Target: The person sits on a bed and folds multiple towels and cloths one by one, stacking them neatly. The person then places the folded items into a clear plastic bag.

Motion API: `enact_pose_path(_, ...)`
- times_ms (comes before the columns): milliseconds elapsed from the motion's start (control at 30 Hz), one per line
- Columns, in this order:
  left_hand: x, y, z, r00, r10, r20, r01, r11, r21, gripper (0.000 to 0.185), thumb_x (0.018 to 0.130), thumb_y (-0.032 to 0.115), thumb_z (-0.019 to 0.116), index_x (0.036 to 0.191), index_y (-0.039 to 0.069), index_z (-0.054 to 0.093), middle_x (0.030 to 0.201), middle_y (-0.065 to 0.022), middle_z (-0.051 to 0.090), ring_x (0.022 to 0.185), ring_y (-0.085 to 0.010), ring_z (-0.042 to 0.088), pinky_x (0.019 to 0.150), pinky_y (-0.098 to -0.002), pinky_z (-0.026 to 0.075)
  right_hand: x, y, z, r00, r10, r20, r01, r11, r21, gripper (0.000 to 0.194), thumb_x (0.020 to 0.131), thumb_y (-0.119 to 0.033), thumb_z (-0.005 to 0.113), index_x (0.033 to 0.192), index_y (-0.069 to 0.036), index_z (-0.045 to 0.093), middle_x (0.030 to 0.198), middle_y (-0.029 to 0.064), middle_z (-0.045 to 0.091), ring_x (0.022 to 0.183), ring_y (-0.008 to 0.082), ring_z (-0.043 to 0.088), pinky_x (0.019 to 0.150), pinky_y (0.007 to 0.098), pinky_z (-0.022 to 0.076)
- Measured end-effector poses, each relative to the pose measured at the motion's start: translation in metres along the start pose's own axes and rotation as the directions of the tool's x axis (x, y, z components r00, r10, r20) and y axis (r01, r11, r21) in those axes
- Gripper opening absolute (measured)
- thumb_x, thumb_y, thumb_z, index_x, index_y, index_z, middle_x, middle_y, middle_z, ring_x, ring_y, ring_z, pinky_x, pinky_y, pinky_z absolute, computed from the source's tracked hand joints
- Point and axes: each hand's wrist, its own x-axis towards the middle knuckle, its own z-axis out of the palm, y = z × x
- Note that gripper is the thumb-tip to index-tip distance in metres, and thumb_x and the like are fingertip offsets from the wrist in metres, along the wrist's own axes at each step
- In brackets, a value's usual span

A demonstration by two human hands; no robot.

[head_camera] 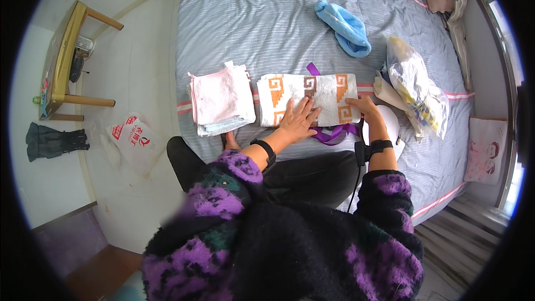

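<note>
A folded white towel (328,92) with orange and brown key-pattern motifs lies on the bed in front of me. My left hand (297,121) rests flat on it with the fingers spread. At its right edge, my right hand (368,108) has a finger on top, while the other fingertips are partly hidden. Loops of purple ribbon (330,136) show below the towel, and a short purple end (312,69) sticks out above it. To the left is a stack of folded small towels (217,96), pale pink on top and light blue beneath.
A crumpled blue plush cloth (345,29) lies farther up the bed (250,29). Right of my hands are a clear plastic bag (416,83) with things inside and a white rounded object (388,123). A wooden-legged table (67,62) and a printed plastic bag (136,138) are left, off the bed.
</note>
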Motion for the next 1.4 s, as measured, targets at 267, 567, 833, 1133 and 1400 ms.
enact_pose_path(267,0.003,-0.016,0.009,0.998,-0.038,-0.047,0.014,0.906,-0.422,0.06,0.091,0.04,0.054,0.142,0.012,0.04,0.145,-0.0144,0.039,0.136,-0.0312,0.034,0.109,-0.0539,0.027,-0.061,-0.059,0.036,0.919,-0.387,0.074,0.393,0.911,-0.121,0.042,0.07,-0.01,0.069,0.108,0.005,0.057,0.091,0.0168,0.067,0.077,0.0223,0.065,0.068,0.034,0.0527)
enact_pose_path(567,-0.036,-0.068,-0.022,0.828,-0.524,0.198,-0.097,-0.482,-0.871,0.071,0.097,0.056,0.038,0.141,0.0,0.035,0.139,-0.0119,0.045,0.127,-0.027,0.043,0.105,-0.0347,0.034,-0.086,-0.068,0.215,0.874,-0.444,0.196,0.485,0.801,-0.35,0.063,0.072,-0.026,0.067,0.124,0.003,0.045,0.098,0.0273,0.064,0.093,0.0422,0.064,0.082,0.0445,0.0505)
enact_pose_path(833,-0.031,-0.063,-0.003,0.669,-0.743,-0.033,0.444,0.435,-0.783,0.082,0.093,0.038,0.052,0.14,-0.018,0.014,0.147,-0.0375,0.012,0.14,-0.0469,0.013,0.116,-0.0448,0.014,-0.076,-0.036,0.197,0.65,-0.731,-0.207,0.608,0.664,-0.436,0.024,0.082,-0.003,0.059,0.105,0.001,0.06,0.099,0.0184,0.064,0.086,0.0303,0.063,0.075,0.0363,0.0497)
enact_pose_path(1133,-0.017,-0.066,0.016,0.641,-0.704,-0.307,0.49,0.682,-0.543,0.07,0.089,0.017,0.058,0.141,-0.012,0.021,0.143,-0.0339,0.025,0.131,-0.0481,0.028,0.11,-0.0487,0.026,-0.054,-0.004,0.211,0.764,-0.645,-0.018,0.349,0.436,-0.83,0.064,0.09,-0.044,0.053,0.144,-0.015,0.035,0.153,0.0153,0.024,0.141,0.0384,0.02,0.108,0.0563,0.0257)
enact_pose_path(1400,-0.016,-0.057,0.01,0.41,-0.912,-0.018,0.475,0.23,-0.849,0.094,0.07,0.024,0.081,0.136,-0.011,0.024,0.126,-0.0302,0.049,0.11,-0.0355,0.055,0.095,-0.0399,0.045,-0.033,0.011,0.187,0.675,-0.718,-0.168,0.598,0.666,-0.447,0.064,0.086,-0.022,0.063,0.141,-0.003,0.036,0.144,0.0269,0.031,0.13,0.044,0.035,0.106,0.0442,0.0344)
